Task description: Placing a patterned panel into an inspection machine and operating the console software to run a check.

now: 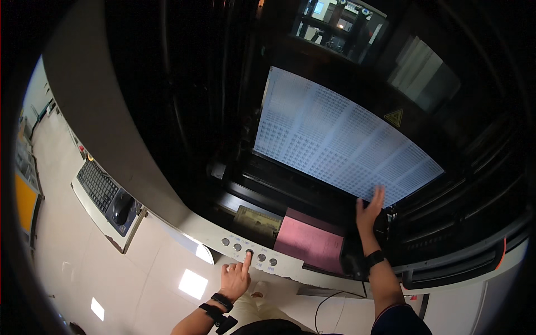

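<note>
My left hand [236,279] has its index finger stretched out onto the middle round button of a row of metal push buttons [237,247] on the machine's pale front edge. Its other fingers are curled and hold nothing. Fingers apart, my right hand [369,211] is at the lower right edge of a pale bluish panel [340,139] covered with rows of small dark marks. Whether its fingertips touch the panel cannot be made out. The panel lies tilted inside the dark machine.
A pink sheet [309,241] and a yellowish-green board [257,222] lie behind the buttons. A keyboard [99,183] and black mouse [119,208] rest on a side shelf. The machine has a yellow warning triangle [394,117], a window [339,28] and a black handle [455,272].
</note>
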Available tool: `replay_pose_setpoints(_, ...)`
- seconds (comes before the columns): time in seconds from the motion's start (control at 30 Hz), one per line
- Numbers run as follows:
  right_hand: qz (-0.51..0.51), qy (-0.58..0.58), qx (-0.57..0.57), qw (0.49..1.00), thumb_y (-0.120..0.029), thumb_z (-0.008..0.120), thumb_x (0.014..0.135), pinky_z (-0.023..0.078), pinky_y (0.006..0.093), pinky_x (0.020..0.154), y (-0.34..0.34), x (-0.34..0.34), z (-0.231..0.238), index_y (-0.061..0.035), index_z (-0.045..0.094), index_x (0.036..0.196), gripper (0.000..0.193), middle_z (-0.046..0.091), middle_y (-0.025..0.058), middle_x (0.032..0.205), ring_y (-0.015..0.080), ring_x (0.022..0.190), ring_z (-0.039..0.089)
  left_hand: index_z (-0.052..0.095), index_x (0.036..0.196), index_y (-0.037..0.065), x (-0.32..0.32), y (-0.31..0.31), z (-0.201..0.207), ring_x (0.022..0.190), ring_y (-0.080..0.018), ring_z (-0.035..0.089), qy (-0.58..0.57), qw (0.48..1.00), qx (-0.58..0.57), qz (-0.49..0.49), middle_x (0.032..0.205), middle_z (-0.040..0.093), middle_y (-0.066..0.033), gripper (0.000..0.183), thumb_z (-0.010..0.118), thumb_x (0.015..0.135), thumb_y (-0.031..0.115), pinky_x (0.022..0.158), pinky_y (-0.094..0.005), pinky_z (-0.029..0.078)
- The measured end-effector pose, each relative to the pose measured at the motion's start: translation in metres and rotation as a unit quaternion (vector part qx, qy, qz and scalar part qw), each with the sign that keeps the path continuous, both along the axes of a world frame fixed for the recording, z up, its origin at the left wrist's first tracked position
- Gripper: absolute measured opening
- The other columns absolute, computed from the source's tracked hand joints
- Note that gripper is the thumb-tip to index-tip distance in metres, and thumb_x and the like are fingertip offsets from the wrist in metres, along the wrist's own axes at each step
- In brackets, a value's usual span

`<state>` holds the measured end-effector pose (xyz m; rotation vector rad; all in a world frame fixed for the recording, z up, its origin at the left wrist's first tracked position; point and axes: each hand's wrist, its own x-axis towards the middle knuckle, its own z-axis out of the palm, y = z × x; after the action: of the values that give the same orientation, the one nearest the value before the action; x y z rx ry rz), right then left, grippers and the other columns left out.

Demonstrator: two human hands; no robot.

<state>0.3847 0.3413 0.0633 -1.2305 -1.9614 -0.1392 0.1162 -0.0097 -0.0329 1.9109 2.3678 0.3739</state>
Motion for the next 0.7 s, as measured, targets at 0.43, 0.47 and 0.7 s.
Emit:
replay_pose_setpoints(0.43,-0.075,-0.3,0.001,0.951,-0.012,0.07,0.074,0.027,0.0626,0.103,0.014,-0.112,0.052,-0.023,0.028,0.143,0.082,0.009,0.0141,0.152,0.0364,0.139,0.013,0.049,0.126,0.007,-0.055,-0.238,-0.076,0.1,-0.0335,0.059,-0.374,0.864,-0.203,0.269,0.105,0.063,-0.0178,0.049,0.054,0.084,0.031,0.087,-0.0412,0.046)
replay_pose_setpoints(0.47,-0.068,-0.296,0.0,0.953,-0.01,0.069,0.074,0.027,0.0628,0.102,0.013,-0.112,0.052,-0.0225,0.028,0.143,0.081,0.008,0.0138,0.152,0.0371,0.138,0.013,0.053,0.123,0.007,-0.06,-0.277,-0.093,0.104,-0.0348,0.057,-0.384,0.839,-0.199,0.329,0.108,0.063,-0.019,0.047,0.054,0.083,0.032,0.089,-0.041,0.046)
replay_pose_setpoints(0.7,0.127,-0.123,-0.165,0.97,-0.004,0.06,0.08,0.042,0.0419,0.088,-0.034,-0.129,0.041,-0.009,0.05,0.121,0.042,0.046,0.016,0.117,0.0318,0.108,0.045,0.05,0.117,-0.011,-0.061,-0.512,-0.138,0.065,-0.0227,0.066,-0.499,0.597,-0.076,0.624,0.078,0.066,-0.0168,0.046,0.055,0.081,0.016,0.06,-0.0342,0.054)
